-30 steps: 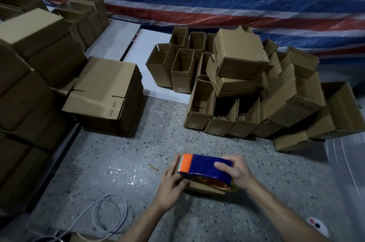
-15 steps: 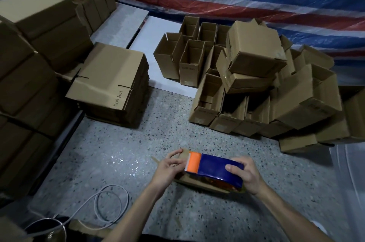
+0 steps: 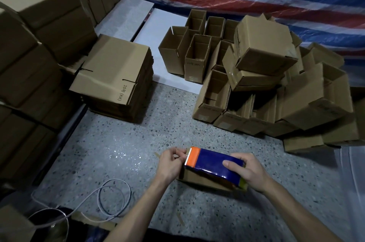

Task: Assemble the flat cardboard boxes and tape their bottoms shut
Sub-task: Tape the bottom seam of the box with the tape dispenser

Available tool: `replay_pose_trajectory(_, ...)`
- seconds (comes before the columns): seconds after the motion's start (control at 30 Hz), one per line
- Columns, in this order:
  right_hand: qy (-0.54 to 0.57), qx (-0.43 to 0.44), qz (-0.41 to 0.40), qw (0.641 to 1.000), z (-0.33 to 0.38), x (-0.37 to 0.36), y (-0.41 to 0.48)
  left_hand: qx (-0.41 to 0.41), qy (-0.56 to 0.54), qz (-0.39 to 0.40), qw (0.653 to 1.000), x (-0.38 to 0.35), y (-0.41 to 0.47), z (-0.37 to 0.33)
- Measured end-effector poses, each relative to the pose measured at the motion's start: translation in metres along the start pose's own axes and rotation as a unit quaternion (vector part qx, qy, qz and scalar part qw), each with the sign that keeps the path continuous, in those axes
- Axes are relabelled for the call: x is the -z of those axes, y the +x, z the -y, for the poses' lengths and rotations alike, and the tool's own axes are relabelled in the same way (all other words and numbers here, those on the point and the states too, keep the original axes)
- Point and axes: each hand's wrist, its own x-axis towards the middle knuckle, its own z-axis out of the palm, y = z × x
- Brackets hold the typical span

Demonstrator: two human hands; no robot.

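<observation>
Head camera view, so here's what I'd have worried about. The biggest thing was the pile of made-up boxes [image 3: 256, 83] beyond the grip and a bit to its right. It leaned every which way, and a wide swing of the arm could probably have brought some of it down.

Right under the grip sat the box [image 3: 199, 179] being taped, on the floor [image 3: 118, 152] and mostly hidden. Only the dispenser seemed to weigh on it, so a hard pull might have dragged it and run the tape crooked.

The right hand [image 3: 250, 170] was wrapped over the back of the tape dispenser [image 3: 213, 163], thumb on top, a full firm hold. The left hand [image 3: 169, 162] had its fingertips pinched together right at the toothed edge [image 3: 188, 155] on the front end. I couldn't tell if the tape end was actually between them. Those teeth were right against skin, so a slip could have nicked a finger.

Room-wise, open floor spread out left of the grip, up to the stack of flat boxes [image 3: 116, 75] well beyond it on that side. Nearer the person and left of the grip lay a loose cable [image 3: 110, 198], easy for a forearm to snag.
</observation>
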Motion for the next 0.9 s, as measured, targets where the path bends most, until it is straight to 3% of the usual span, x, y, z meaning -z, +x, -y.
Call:
replay_pose_trajectory(0.17, -0.038, 0.000, 0.006, 0.999, -0.002, 0.009, -0.009, 0.068, -0.075, -0.018, 0.995, 0.010, -0.003, 0.017)
replay_pose_trajectory(0.37, -0.050, -0.008, 0.025, 0.998, -0.004, 0.011, -0.008, 0.087, -0.132, -0.034, 0.987, 0.010, -0.011, 0.024)
replay_pose_trajectory(0.53, -0.033, -0.013, 0.050, 0.998, 0.000, 0.018, -0.003, 0.108, -0.149, -0.066, 0.981, 0.028, -0.008, 0.032)
replay_pose_trajectory(0.67, -0.094, 0.003, 0.087, 0.992, 0.000, 0.003, 0.002, 0.131, -0.143, -0.080, 0.978, 0.033, -0.009, 0.048)
replay_pose_trajectory(0.9, -0.165, -0.022, 0.047, 0.985, -0.001, -0.005, 0.008, 0.142, -0.138, -0.084, 0.977, 0.027, 0.001, 0.061)
